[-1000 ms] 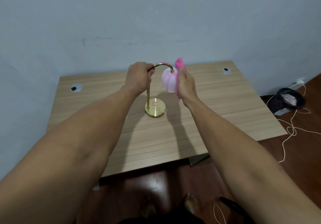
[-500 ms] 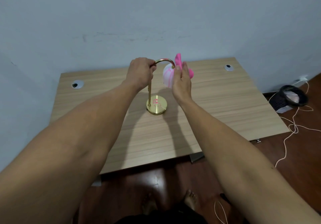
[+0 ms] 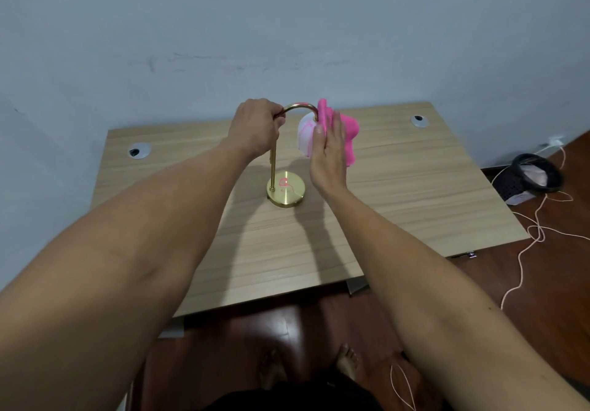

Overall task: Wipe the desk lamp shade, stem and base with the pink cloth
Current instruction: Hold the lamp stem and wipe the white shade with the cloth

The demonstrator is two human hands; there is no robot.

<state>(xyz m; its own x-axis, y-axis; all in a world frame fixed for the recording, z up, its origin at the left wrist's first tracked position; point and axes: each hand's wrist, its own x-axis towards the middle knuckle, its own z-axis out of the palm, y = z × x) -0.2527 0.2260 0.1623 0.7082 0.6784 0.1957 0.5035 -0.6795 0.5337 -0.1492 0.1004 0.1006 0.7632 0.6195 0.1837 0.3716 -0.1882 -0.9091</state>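
A small desk lamp stands mid-desk: a round gold base with a pink mark, a thin gold stem that arches over, and a white shade with pink streaks hanging from the arch. My left hand is closed around the top of the stem where it bends. My right hand presses the pink cloth flat against the right side of the shade, fingers extended upward. Most of the cloth lies behind my palm and bulges out to the right.
The wooden desk sits against a pale wall, with cable grommets at back left and back right. On the floor to the right are a black basket and a loose white cord. My bare feet show below the desk's front edge.
My right hand with the cloth has shifted around the shade's right side, and more cloth now bulges out to the right. The left hand has kept its grip on the stem.
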